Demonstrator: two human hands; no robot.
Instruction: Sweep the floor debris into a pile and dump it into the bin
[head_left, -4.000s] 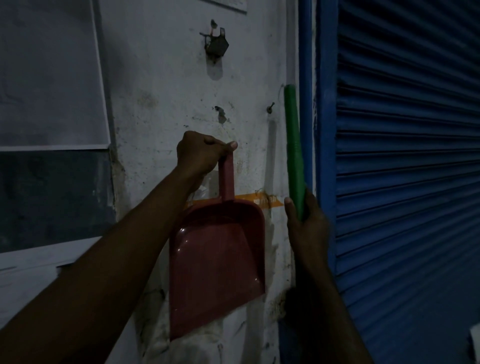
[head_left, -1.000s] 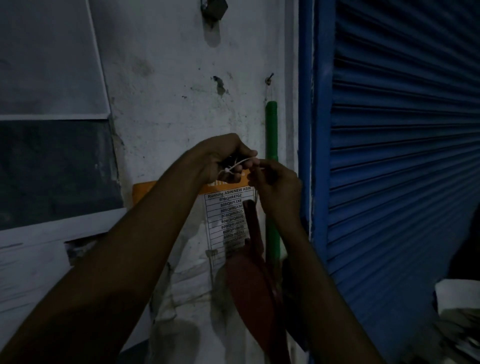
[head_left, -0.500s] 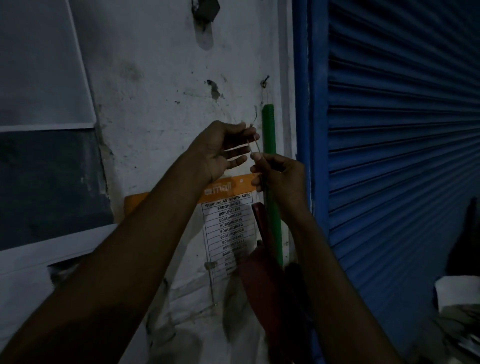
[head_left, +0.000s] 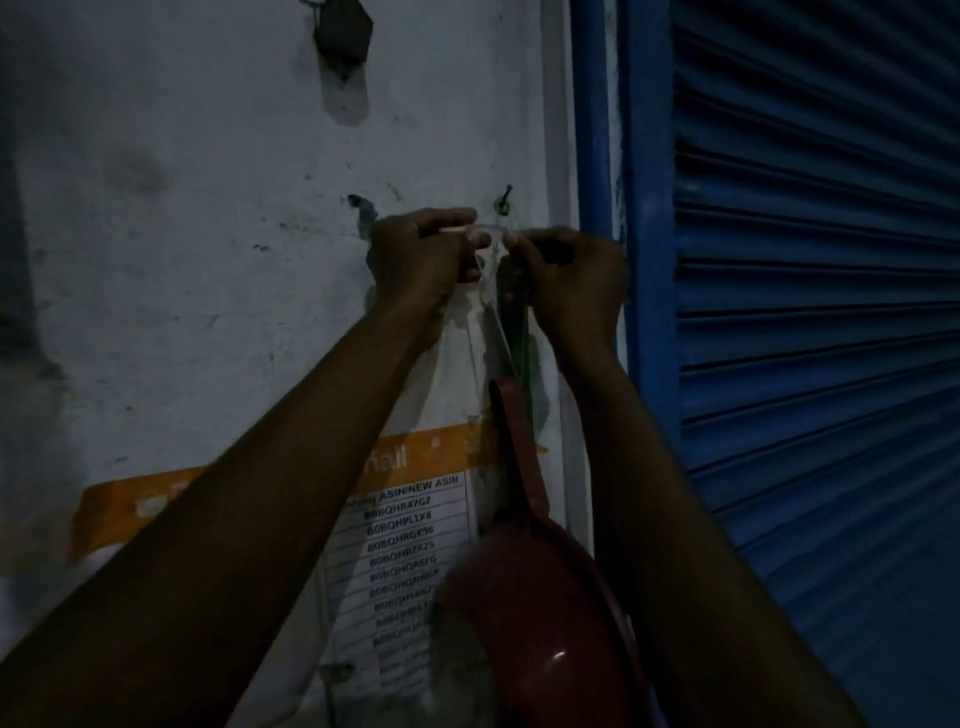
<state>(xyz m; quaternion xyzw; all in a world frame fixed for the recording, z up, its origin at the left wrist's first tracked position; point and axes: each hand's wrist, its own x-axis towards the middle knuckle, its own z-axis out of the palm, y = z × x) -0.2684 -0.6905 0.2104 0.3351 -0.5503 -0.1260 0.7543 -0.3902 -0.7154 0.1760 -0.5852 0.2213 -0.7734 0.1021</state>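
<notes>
Where white wall (head_left: 208, 156) meets blue roller shutter (head_left: 805, 260), red dustpan (head_left: 540, 597) hangs low against green broom handle (head_left: 510, 291); left hand (head_left: 423, 254) and right hand (head_left: 569, 275), fingers curled, each pinch its thin string (head_left: 496, 317) just below the nail (head_left: 506, 195).

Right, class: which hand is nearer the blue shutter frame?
Right. The right hand sits just left of the blue shutter frame; the left hand is further left. Both pinch the string.
</notes>
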